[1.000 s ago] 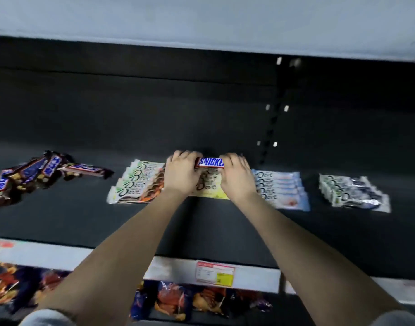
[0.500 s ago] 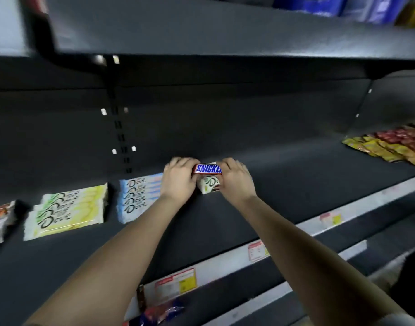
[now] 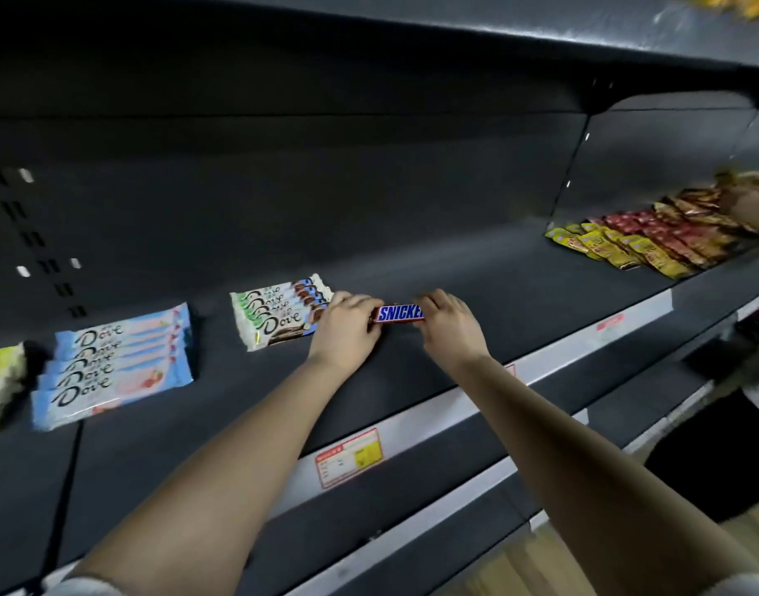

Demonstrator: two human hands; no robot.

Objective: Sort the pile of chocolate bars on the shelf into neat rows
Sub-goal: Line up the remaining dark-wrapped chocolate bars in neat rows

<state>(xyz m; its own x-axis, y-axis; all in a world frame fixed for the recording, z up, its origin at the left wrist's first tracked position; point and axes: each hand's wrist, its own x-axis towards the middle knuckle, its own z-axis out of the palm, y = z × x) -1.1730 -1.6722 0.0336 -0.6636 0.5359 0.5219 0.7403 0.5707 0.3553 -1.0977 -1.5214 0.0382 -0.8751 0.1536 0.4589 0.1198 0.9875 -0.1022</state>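
Note:
A Snickers bar [image 3: 398, 314] hangs level just above the dark shelf [image 3: 476, 286], held by both ends. My left hand [image 3: 345, 331] grips its left end and my right hand [image 3: 448, 322] grips its right end. Just left of my left hand lies a neat row of green-and-white Dove bars [image 3: 279, 309], partly hidden by my knuckles. Further left sits a row of blue Dove bars [image 3: 115, 365], and a yellow-green row [image 3: 1, 387] is cut off at the frame's left edge.
At the far right of the shelf lie rows of yellow [image 3: 618, 247], red [image 3: 666, 232] and brown [image 3: 709, 204] packets, where another person's hand [image 3: 752, 204] reaches in. A white price rail [image 3: 412, 428] with a red-and-yellow tag [image 3: 347, 458] edges the shelf front. Another shelf hangs above.
The view has swung right along the shelf while both hands carried the Snickers bar rightward past the Dove rows. The bar now hovers over bare shelf right of the green-and-white row.

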